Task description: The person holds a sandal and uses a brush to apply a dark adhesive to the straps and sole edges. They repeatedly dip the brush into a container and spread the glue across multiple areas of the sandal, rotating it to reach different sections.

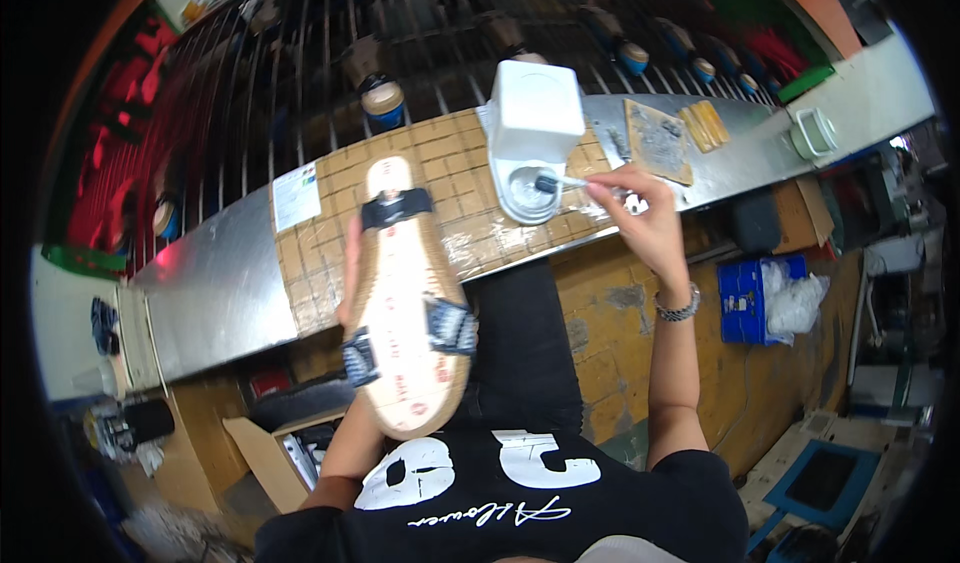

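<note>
A pale sandal sole, its underside up, has black strap ends folded onto it. My left hand holds it from behind and along its left edge, with most of the fingers hidden. To the right, my right hand pinches the thin handle of a small brush. The brush's dark head is over the round dish at the foot of a white plastic dispenser; whether it touches the contents I cannot tell.
Brown taped sheeting covers part of the metal bench. A stained board, yellow blocks and a pale green container lie to the right. Beyond runs a barred rack carrying several shoes. A blue crate stands on the floor.
</note>
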`<state>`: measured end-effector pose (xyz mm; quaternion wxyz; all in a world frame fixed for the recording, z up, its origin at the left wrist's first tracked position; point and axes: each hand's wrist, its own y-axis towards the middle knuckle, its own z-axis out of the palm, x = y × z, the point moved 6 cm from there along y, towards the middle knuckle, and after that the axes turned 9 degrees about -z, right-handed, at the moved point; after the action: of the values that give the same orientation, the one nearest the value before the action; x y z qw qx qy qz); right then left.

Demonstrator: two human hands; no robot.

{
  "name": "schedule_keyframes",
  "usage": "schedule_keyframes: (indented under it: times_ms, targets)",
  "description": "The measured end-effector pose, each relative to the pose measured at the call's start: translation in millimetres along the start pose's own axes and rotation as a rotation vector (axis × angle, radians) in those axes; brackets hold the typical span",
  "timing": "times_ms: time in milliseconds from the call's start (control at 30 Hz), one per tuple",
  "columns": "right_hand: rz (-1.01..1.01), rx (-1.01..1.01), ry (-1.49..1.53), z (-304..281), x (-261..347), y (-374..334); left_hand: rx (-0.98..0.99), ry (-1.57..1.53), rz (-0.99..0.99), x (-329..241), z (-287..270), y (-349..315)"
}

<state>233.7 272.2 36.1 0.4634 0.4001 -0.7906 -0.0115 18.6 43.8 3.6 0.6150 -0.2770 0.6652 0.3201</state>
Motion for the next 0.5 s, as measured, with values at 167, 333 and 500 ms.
schedule_keyframes:
  times_ms: [167,333,500]
  targets:
    - [-0.515,-0.387,-0.177,-21,85,5,-0.088,0.35,0.51,-6,14,-2]
    - [-0.521,-0.226,0.021,-3,127,-3,-0.119,0.478,0.695,-20,23,-7]
    - [-0.527,-0.194,-0.016,4,141,4,0.001,0.402,0.671,-32,16,-14]
